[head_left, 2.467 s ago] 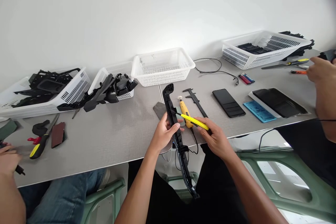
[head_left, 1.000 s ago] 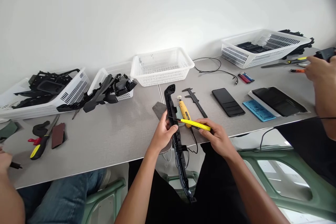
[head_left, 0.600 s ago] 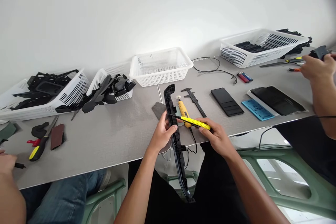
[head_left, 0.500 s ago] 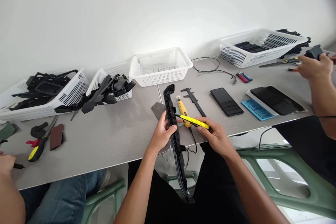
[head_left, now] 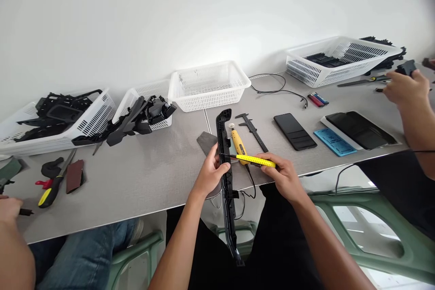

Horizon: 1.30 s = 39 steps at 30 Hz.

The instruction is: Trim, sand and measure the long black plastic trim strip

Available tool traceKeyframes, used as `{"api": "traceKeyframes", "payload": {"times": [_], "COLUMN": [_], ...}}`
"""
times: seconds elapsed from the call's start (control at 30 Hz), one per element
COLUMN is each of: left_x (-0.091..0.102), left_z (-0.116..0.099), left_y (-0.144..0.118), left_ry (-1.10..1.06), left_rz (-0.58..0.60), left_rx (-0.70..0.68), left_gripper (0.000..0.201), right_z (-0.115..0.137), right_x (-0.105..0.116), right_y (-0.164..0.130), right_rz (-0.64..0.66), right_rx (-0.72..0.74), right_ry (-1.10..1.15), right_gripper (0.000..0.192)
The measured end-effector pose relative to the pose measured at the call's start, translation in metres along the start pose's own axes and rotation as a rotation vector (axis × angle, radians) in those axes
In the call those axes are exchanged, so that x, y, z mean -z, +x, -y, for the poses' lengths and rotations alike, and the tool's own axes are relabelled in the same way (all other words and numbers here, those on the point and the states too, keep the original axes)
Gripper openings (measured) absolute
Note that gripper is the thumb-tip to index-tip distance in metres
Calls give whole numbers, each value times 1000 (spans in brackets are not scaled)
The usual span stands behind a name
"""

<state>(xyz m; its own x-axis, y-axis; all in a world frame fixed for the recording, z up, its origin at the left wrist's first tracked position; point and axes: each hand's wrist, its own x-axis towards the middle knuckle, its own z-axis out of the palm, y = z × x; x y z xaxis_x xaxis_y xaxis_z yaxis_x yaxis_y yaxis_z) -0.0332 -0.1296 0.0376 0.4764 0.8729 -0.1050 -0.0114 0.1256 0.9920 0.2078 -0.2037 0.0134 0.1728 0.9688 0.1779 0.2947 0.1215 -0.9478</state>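
Observation:
My left hand (head_left: 211, 173) is closed around the middle of a long black plastic trim piece (head_left: 228, 204). The piece stands nearly upright over the table's front edge, its hooked top above the tabletop and its lower end between my legs. In my right hand (head_left: 283, 176) is a yellow utility knife (head_left: 256, 160), held almost level. Its thin dark tip meets the trim piece just above my left thumb; whether it cuts in I cannot tell. Behind the knife lie a yellow rotary tool (head_left: 239, 142) and a dark caliper (head_left: 253, 130). A grey sheet (head_left: 205, 142) lies left of the trim.
White baskets line the wall; the middle one (head_left: 209, 99) is nearest, and others hold black parts. A phone (head_left: 295, 131), a blue plate (head_left: 335, 142) and lighters (head_left: 317, 99) lie to the right. Co-workers' hands are at the left edge (head_left: 9, 208) and right (head_left: 409, 88).
The knife has swung from a slant to nearly level, its tip lower along the trim piece. The trim piece's top has shifted slightly right, its bottom end slightly left.

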Motion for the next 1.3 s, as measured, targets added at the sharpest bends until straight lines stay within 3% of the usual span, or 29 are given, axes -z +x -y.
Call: {"api": "traceKeyframes", "payload": {"times": [0.47,0.67,0.8,1.1,1.3], "left_x": [0,0,-1,0,0], "left_z": [-4,-8,-8,-3,3], "left_y": [-1,-3,-2,-1,1], "left_ry": [31,39,36,4,-27], "left_rz": [-25,37,-6,33,-4], "left_rx": [38,-3,5,-17,0], "left_gripper": [80,73,76,81,86], "right_z": [-2,1,0,3,-1], "right_x": [2,0,1,-4,-1], "right_y": [0,1,0,0,0], "right_rz": [-1,-37,-5,-12,25], "right_rx": [-27,-42,-10,54,42], "right_ry": [19,-8,-17,-69,-57], "right_gripper": [26,30,25,33,26]}}
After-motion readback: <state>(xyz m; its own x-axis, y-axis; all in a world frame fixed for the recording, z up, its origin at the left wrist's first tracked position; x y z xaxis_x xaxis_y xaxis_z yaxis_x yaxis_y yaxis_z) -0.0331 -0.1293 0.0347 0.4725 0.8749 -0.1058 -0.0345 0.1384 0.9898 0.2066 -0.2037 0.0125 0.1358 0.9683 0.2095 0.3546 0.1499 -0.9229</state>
